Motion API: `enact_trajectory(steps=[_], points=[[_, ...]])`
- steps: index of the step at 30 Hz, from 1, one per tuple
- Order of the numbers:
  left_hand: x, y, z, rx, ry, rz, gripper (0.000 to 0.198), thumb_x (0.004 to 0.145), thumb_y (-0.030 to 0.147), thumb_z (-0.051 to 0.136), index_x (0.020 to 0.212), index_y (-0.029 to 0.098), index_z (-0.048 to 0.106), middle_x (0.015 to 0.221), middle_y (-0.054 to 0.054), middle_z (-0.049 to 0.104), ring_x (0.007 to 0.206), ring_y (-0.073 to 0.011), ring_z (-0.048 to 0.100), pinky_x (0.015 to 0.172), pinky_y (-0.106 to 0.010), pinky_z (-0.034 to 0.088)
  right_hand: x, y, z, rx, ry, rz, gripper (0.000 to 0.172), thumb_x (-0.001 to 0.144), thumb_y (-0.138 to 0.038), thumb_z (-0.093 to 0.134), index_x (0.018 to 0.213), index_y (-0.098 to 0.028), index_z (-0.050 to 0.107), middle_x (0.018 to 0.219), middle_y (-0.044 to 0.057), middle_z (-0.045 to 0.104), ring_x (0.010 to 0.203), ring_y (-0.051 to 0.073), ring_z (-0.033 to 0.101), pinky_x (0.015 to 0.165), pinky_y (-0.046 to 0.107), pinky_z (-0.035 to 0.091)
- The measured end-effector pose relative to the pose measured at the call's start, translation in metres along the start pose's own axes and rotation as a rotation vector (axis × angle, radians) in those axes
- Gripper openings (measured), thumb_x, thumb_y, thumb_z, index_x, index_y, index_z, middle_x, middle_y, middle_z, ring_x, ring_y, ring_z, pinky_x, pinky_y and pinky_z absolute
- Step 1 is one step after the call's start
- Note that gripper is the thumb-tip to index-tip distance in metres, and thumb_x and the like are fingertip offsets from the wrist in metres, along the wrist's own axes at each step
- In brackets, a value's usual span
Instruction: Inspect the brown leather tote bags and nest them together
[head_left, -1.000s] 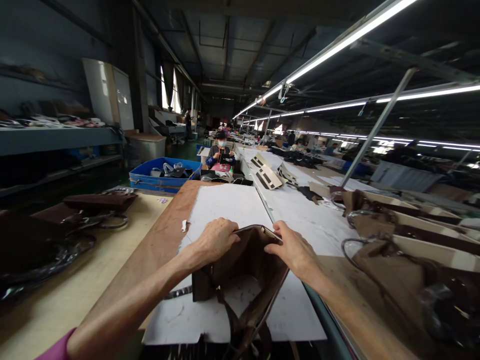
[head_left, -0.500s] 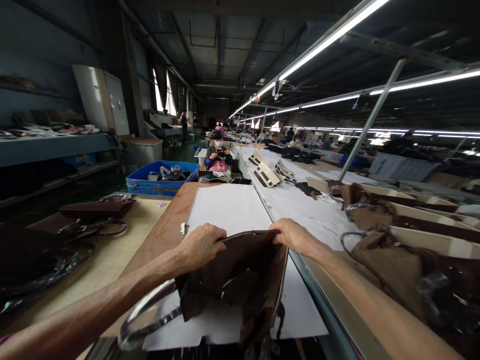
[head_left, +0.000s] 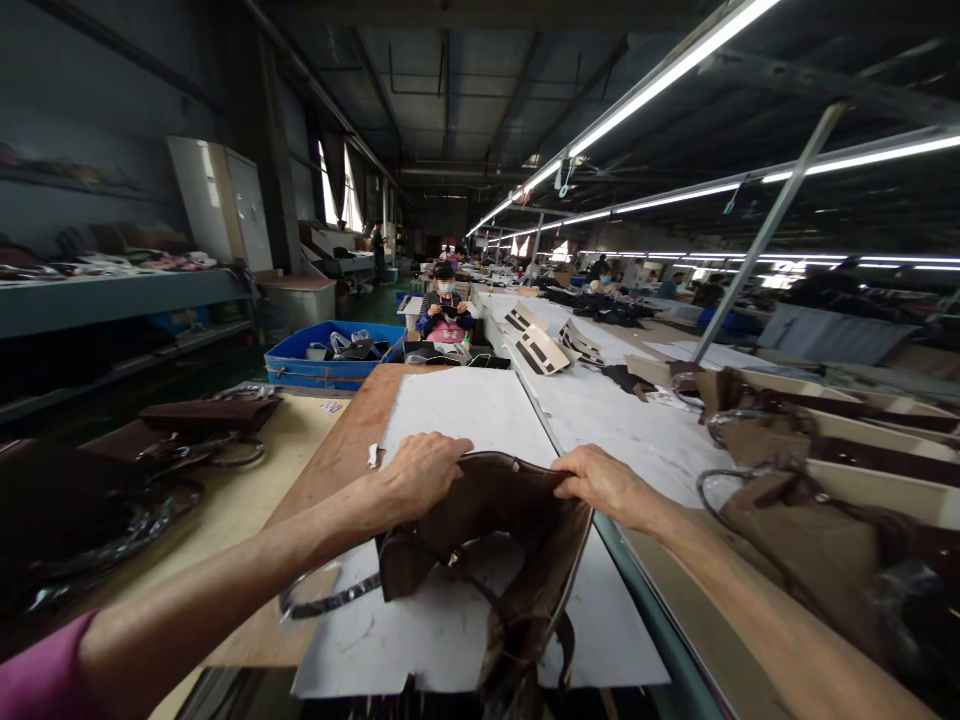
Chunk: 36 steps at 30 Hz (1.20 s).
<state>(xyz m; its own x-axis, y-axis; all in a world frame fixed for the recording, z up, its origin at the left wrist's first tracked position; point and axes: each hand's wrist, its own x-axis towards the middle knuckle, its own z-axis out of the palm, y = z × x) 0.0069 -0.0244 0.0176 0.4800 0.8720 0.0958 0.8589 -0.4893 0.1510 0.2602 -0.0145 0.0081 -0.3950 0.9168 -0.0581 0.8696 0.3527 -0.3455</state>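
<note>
A brown handbag [head_left: 517, 505] stands tilted over the white sheet [head_left: 457, 405] in front of me, its mouth toward me. My left hand [head_left: 424, 475] is closed on the left part of its far top edge. At the right corner of that edge, my right hand [head_left: 600, 483] pinches the bag between thumb and fingers. A plastic-wrapped handle [head_left: 330, 600] sticks out at the bag's left side. Straps hang down at its near right, and a small metal fitting shows inside.
Brown bags [head_left: 802, 540] stand in a row on the right; more wrapped brown bags [head_left: 202, 420] lie at the left. A blue bin [head_left: 330, 375] holds bags beyond the table. A masked person [head_left: 446, 305] sits ahead. Cream patterned panels [head_left: 540, 350] lie on the long table.
The bag's far edge now bows more and the handle at left has shifted right and up. Both hands keep their hold. The whole view has shifted slightly to the right.
</note>
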Motion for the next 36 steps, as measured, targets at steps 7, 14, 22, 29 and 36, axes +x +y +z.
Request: enact_trajectory(steps=[7, 14, 22, 29, 36], points=[[0.026, 0.01, 0.005, 0.128, 0.02, 0.1, 0.02, 0.075, 0.02, 0.046, 0.088, 0.019, 0.061, 0.082, -0.009, 0.066, 0.08, -0.0257, 0.061, 0.066, -0.033, 0.043, 0.002, -0.001, 0.0, -0.027, -0.008, 0.022, 0.011, 0.064, -0.027, 0.054, 0.061, -0.019, 0.06, 0.058, -0.003, 0.051, 0.064, 0.012, 0.049, 0.054, 0.021, 0.029], [0.037, 0.017, 0.008, 0.135, 0.041, 0.141, 0.023, 0.08, 0.024, 0.042, 0.082, 0.016, 0.063, 0.077, -0.01, 0.066, 0.077, -0.0235, 0.061, 0.068, -0.031, 0.043, 0.002, -0.003, -0.002, -0.017, -0.003, 0.019, 0.011, 0.065, -0.028, 0.054, 0.062, -0.019, 0.061, 0.057, -0.003, 0.051, 0.063, 0.012, 0.048, 0.053, 0.022, 0.028], [0.041, 0.015, 0.01, -0.041, 0.067, 0.105, 0.022, 0.075, 0.023, 0.046, 0.078, 0.018, 0.066, 0.073, -0.006, 0.067, 0.074, -0.0198, 0.06, 0.066, -0.028, 0.042, 0.005, -0.002, -0.003, -0.028, 0.003, 0.024, 0.012, 0.065, -0.029, 0.055, 0.06, -0.019, 0.059, 0.056, -0.003, 0.049, 0.064, 0.012, 0.048, 0.053, 0.022, 0.027], [0.059, 0.009, 0.007, -0.298, -0.003, 0.208, 0.024, 0.071, 0.021, 0.048, 0.084, 0.019, 0.068, 0.075, 0.002, 0.068, 0.073, -0.0129, 0.057, 0.066, -0.02, 0.041, 0.012, -0.005, -0.007, -0.019, -0.01, -0.012, 0.014, 0.067, -0.03, 0.055, 0.061, -0.019, 0.061, 0.055, -0.004, 0.048, 0.06, 0.011, 0.046, 0.052, 0.022, 0.027], [0.042, 0.009, 0.005, -0.229, 0.018, 0.099, 0.022, 0.069, 0.023, 0.049, 0.078, 0.019, 0.069, 0.066, -0.002, 0.066, 0.065, -0.0149, 0.056, 0.06, -0.023, 0.039, 0.034, -0.008, -0.011, 0.017, -0.064, -0.086, 0.014, 0.066, -0.025, 0.055, 0.073, -0.022, 0.066, 0.064, -0.004, 0.059, 0.068, 0.012, 0.052, 0.058, 0.02, 0.032]])
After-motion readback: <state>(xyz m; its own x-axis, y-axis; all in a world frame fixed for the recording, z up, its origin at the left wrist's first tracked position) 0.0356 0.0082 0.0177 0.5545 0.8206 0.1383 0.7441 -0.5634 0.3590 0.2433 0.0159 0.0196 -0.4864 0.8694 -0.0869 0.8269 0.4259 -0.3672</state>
